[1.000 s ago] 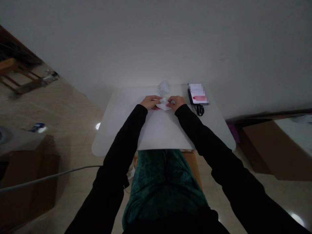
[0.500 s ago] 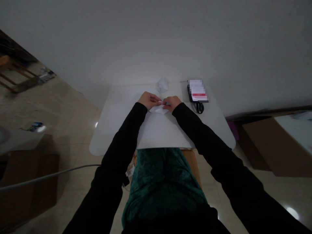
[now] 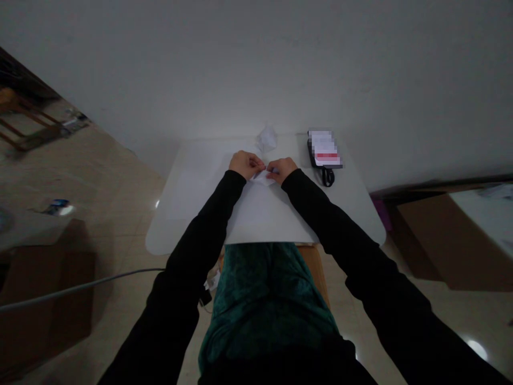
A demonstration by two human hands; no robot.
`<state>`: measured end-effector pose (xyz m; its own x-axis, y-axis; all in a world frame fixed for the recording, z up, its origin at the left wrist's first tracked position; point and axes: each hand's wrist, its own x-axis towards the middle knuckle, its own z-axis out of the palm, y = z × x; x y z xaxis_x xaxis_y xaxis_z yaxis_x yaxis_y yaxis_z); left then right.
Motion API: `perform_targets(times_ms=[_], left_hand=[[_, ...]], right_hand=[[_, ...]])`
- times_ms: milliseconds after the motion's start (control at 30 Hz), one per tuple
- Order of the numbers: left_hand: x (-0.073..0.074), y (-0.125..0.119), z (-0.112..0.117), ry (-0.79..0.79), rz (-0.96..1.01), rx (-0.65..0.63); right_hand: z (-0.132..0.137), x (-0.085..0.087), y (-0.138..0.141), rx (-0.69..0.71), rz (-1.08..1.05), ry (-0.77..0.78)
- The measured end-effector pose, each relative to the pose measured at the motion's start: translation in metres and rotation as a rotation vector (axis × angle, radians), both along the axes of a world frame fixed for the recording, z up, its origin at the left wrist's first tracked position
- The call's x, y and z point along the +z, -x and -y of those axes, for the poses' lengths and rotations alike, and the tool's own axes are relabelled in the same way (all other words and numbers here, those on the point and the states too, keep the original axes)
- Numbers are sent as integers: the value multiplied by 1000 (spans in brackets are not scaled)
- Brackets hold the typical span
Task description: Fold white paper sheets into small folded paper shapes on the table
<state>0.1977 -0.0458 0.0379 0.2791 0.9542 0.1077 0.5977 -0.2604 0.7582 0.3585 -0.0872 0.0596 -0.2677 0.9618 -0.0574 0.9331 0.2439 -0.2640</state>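
Note:
A small folded piece of white paper [image 3: 263, 179] lies under my fingertips, over the middle of the white table. My left hand [image 3: 245, 163] pinches it from the left, fingers closed together. From the right, my right hand [image 3: 281, 169] grips the same paper between thumb and fingers. The two sets of fingertips almost meet and cover the paper's upper part, so its full shape is hidden. Just beyond the hands stands a crumpled or folded white paper piece [image 3: 267, 139], touched by neither hand.
The white table [image 3: 192, 214] backs against a wall. At its right rear lies a dark device with a coiled black cord [image 3: 327, 176], partly blurred out. A grey cable [image 3: 80, 289] runs by my left arm. Cardboard boxes [image 3: 449, 240] stand to the right and left.
My left hand has shifted slightly right, and now covers more of the folded paper's left side. The right hand keeps nearly the same place and grip.

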Motion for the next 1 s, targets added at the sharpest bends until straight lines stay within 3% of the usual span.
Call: perform_targets(times_ms=[100, 200, 333, 433, 667, 833, 1000], left_hand=[[2, -3, 3, -97, -122, 38], [4, -4, 5, -149, -117, 8], [13, -1, 9, -251, 18, -182], [17, 1, 11, -300, 3, -296], [7, 0, 3, -124, -171, -262], [12, -4, 7, -109, -315, -173], [11, -10, 16, -167, -338, -119]], right_hand=[[-2, -3, -1, -35, -32, -22], [-5, -7, -5, -78, -75, -38], [-8, -7, -11, -137, -139, -35], [-7, -7, -15, -180, -196, 34], [-12, -13, -24, -153, -176, -2], [-11, -12, -22, -94, -105, -56], [-6, -8, -13, -59, -32, -71]])
